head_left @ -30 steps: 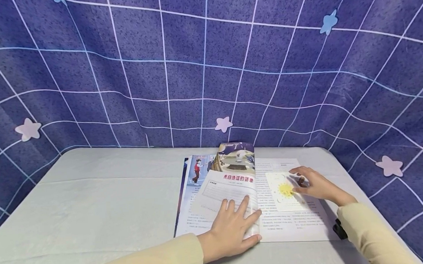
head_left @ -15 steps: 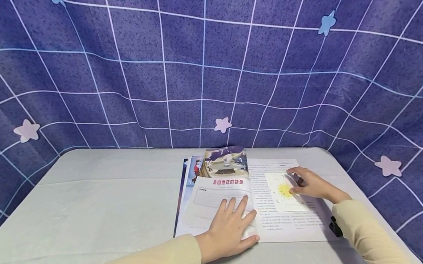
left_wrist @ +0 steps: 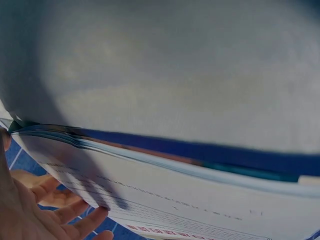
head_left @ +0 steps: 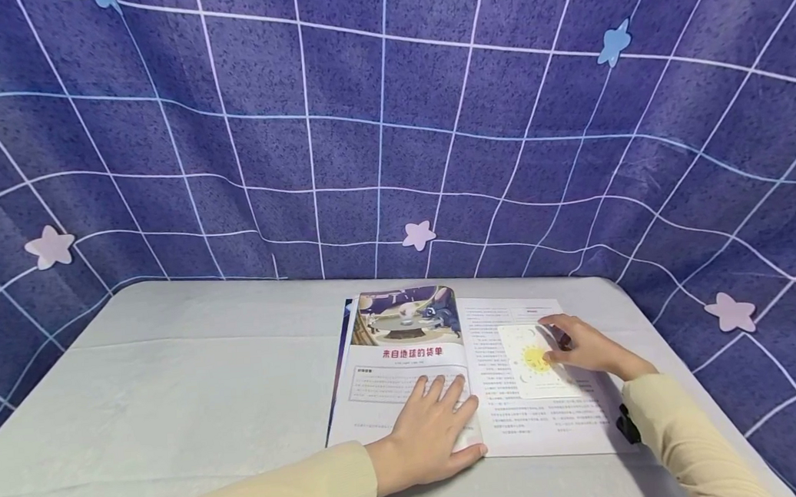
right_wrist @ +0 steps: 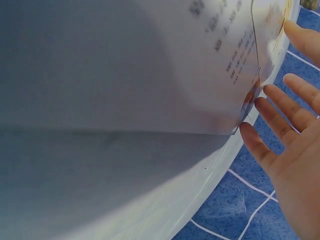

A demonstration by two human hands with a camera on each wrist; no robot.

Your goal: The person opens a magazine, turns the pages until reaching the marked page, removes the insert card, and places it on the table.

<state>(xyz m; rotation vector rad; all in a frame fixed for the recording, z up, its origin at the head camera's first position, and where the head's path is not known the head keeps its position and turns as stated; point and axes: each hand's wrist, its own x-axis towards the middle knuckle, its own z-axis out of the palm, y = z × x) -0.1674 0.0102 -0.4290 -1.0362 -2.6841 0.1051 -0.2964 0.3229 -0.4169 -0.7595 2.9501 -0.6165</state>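
Observation:
An open magazine lies on the table, its left page topped by a colour picture and a red Chinese title. My left hand rests on the lower part of that page beside the fold, fingers spread and fairly straight. On the right page is a white card with a yellow sun. At the card's right side, my right hand touches it with thumb and fingertips. In the right wrist view the fingers look extended against the paper. The left wrist view shows the magazine's stacked page edges.
A pale grey cloth covers the table, which extends left of the magazine. Behind it hangs a blue curtain with a grid and stars. A small black object is at the right wrist.
The page with the red title has come down flat to the left, covering the illustrated page beneath. My left hand has shifted slightly left; the right hand stays at the card.

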